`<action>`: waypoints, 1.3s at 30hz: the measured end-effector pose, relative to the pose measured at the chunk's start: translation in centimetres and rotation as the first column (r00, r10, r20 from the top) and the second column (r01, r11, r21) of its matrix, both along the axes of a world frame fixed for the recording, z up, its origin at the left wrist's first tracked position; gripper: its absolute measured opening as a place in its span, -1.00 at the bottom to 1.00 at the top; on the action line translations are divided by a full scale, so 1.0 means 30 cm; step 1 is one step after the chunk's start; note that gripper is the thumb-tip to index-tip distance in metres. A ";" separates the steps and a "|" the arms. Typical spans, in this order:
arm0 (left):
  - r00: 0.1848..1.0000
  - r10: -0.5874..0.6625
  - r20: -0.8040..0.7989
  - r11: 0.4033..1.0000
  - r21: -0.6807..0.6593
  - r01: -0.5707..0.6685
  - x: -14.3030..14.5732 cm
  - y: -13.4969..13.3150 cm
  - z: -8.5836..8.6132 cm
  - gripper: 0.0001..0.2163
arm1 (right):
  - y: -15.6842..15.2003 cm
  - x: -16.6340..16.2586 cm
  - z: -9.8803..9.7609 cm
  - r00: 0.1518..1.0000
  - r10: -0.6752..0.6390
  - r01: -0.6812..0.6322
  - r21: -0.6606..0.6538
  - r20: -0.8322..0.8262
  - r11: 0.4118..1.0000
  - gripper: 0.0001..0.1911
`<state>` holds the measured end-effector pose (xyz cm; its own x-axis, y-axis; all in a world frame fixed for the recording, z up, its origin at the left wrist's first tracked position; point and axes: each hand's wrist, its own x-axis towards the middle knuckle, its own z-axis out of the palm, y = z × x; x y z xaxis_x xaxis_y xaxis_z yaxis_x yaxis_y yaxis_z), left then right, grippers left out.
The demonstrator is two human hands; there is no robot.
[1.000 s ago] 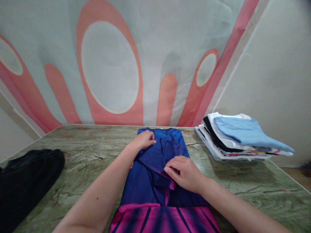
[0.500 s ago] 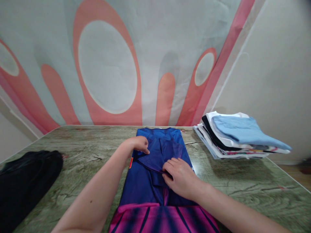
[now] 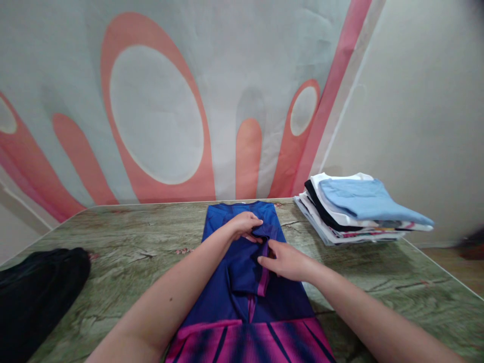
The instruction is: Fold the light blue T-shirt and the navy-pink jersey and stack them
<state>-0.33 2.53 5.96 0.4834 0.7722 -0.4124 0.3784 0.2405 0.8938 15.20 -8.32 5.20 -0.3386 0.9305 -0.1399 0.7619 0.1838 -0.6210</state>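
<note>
A blue shirt (image 3: 212,302) with a pink and dark striped lower part lies lengthwise on the table, its sides folded in to a long strip. My left hand (image 3: 245,226) pinches a fold of the sleeve near the upper middle of the shirt. Just to the right, my right hand (image 3: 283,259) has its thumb and fingers closed on the sleeve's pink-edged hem (image 3: 263,282). The sleeve is lifted and bunched between both hands. Part of the cloth is hidden behind the fingers.
A stack of folded clothes (image 3: 355,212), light blue on top with white and black below, sits at the right. Black cloth (image 3: 45,292) lies at the left of the wood-patterned table (image 3: 143,247). Behind the table hangs a printed backdrop (image 3: 223,75).
My left hand has moved right, to the middle of the shirt, and grips the sleeve. My right hand has shifted slightly up and right. The sleeve flap is now raised and bunched.
</note>
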 end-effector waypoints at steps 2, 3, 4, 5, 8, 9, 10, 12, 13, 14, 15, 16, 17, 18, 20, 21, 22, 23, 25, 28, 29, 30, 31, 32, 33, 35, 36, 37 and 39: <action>0.994 0.102 0.036 0.989 0.100 -0.105 -0.015 -0.009 -0.001 -0.83 | 0.043 0.017 -0.020 0.983 -0.109 0.081 -0.181 -0.146 0.980 -0.69; 0.984 0.172 0.051 0.963 0.201 -0.179 -0.036 -0.014 -0.004 -0.85 | 0.062 0.025 -0.032 0.966 -0.171 0.125 -0.229 -0.194 0.965 -0.68; 0.969 0.241 0.054 0.913 0.327 -0.245 -0.065 -0.019 -0.009 -0.86 | 0.079 0.031 -0.044 0.948 -0.222 0.169 -0.233 -0.227 0.958 -0.65; 0.953 0.300 0.040 0.839 0.465 -0.283 -0.099 -0.024 -0.016 -0.88 | 0.093 0.037 -0.057 0.934 -0.258 0.212 -0.199 -0.247 0.957 -0.62; 0.918 0.389 -0.077 0.581 0.793 -0.180 -0.218 -0.049 -0.057 -0.91 | 0.114 0.042 -0.086 0.924 -0.298 0.314 0.031 -0.241 0.949 -0.57; 0.913 0.388 -0.128 0.522 0.847 -0.102 -0.254 -0.059 -0.076 -0.87 | 0.115 0.041 -0.091 0.928 -0.302 0.330 0.107 -0.218 0.938 -0.56; 0.907 0.378 -0.183 0.484 0.875 -0.025 -0.286 -0.069 -0.098 -0.82 | 0.113 0.037 -0.095 0.933 -0.308 0.340 0.169 -0.188 0.925 -0.56; 0.888 0.351 -0.299 0.463 0.879 0.113 -0.329 -0.086 -0.142 -0.72 | 0.106 0.029 -0.099 0.938 -0.325 0.346 0.265 -0.119 0.900 -0.55; 0.870 0.336 -0.361 0.470 0.865 0.177 -0.341 -0.091 -0.162 -0.68 | 0.102 0.025 -0.099 0.941 -0.329 0.338 0.310 -0.083 0.888 -0.59; 0.847 0.324 -0.422 0.483 0.844 0.236 -0.347 -0.094 -0.179 -0.65 | 0.098 0.022 -0.100 0.944 -0.327 0.322 0.356 -0.047 0.877 -0.65; 0.821 0.314 -0.477 0.498 0.819 0.285 -0.350 -0.096 -0.191 -0.62 | 0.096 0.021 -0.101 0.947 -0.321 0.299 0.398 -0.013 0.867 -0.73; 0.796 0.307 -0.521 0.513 0.795 0.323 -0.351 -0.096 -0.200 -0.60 | 0.095 0.022 -0.102 0.949 -0.314 0.277 0.428 0.017 0.860 -0.79; 0.776 0.299 -0.555 0.527 0.774 0.351 -0.350 -0.096 -0.205 -0.58 | 0.097 0.025 -0.105 0.950 -0.311 0.263 0.443 0.038 0.857 -0.79; 0.764 0.291 -0.576 0.538 0.759 0.367 -0.350 -0.096 -0.207 -0.56 | 0.100 0.030 -0.107 0.946 -0.320 0.266 0.445 0.049 0.855 -0.76; 0.758 0.277 -0.591 0.552 0.743 0.378 -0.355 -0.094 -0.203 -0.52 | 0.111 0.044 -0.114 0.935 -0.353 0.304 0.422 0.041 0.854 -0.76; 0.761 0.267 -0.591 0.556 0.740 0.379 -0.361 -0.090 -0.199 -0.50 | 0.117 0.050 -0.117 0.931 -0.363 0.319 0.409 0.032 0.855 -0.78; 0.770 0.260 -0.583 0.553 0.743 0.376 -0.367 -0.082 -0.192 -0.50 | 0.123 0.056 -0.120 0.932 -0.361 0.322 0.400 0.023 0.858 -0.80; 0.781 0.264 -0.566 0.542 0.757 0.366 -0.375 -0.069 -0.184 -0.51 | 0.128 0.060 -0.122 0.936 -0.350 0.315 0.398 0.017 0.862 -0.80; 0.804 0.291 -0.519 0.494 0.801 0.338 -0.391 -0.021 -0.161 -0.55 | 0.135 0.062 -0.127 0.945 -0.326 0.295 0.408 0.006 0.864 -0.78; 0.801 0.320 -0.506 0.442 0.828 0.346 -0.409 0.099 -0.122 -0.60 | 0.137 0.055 -0.134 0.945 -0.326 0.294 0.438 -0.004 0.849 -0.67; 0.786 0.318 -0.531 0.453 0.813 0.366 -0.414 0.144 -0.113 -0.62 | 0.137 0.051 -0.137 0.943 -0.332 0.298 0.450 -0.003 0.842 -0.65; 0.767 0.313 -0.560 0.473 0.792 0.386 -0.419 0.188 -0.106 -0.64 | 0.137 0.048 -0.142 0.941 -0.338 0.300 0.461 0.001 0.835 -0.64; 0.749 0.309 -0.586 0.494 0.772 0.400 -0.426 0.227 -0.103 -0.67 | 0.137 0.046 -0.146 0.939 -0.343 0.299 0.471 0.007 0.830 -0.63; 0.733 0.309 -0.606 0.512 0.756 0.409 -0.433 0.260 -0.103 -0.71 | 0.138 0.043 -0.151 0.938 -0.347 0.299 0.480 0.013 0.825 -0.63; 0.723 0.313 -0.616 0.524 0.747 0.410 -0.442 0.285 -0.106 -0.74 | 0.140 0.041 -0.156 0.936 -0.352 0.300 0.486 0.017 0.821 -0.63; 0.711 0.340 -0.616 0.527 0.751 0.398 -0.465 0.314 -0.119 -0.80 | 0.145 0.038 -0.162 0.931 -0.366 0.309 0.495 0.020 0.812 -0.63; 0.704 0.360 -0.612 0.527 0.756 0.387 -0.479 0.319 -0.128 -0.81 | 0.149 0.036 -0.164 0.927 -0.374 0.317 0.496 0.017 0.808 -0.65; 0.697 0.382 -0.608 0.528 0.762 0.375 -0.493 0.319 -0.137 -0.81 | 0.152 0.035 -0.165 0.925 -0.381 0.326 0.496 0.011 0.805 -0.66; 0.674 0.436 -0.597 0.531 0.775 0.343 -0.519 0.312 -0.154 -0.78 | 0.159 0.034 -0.165 0.923 -0.385 0.340 0.485 -0.006 0.806 -0.71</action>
<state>-15.91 11.90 1.34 0.3204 0.9205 0.2238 0.9225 -0.3568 0.1472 16.21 -3.54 0.27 0.0290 0.9434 0.3304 0.8787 0.1335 -0.4584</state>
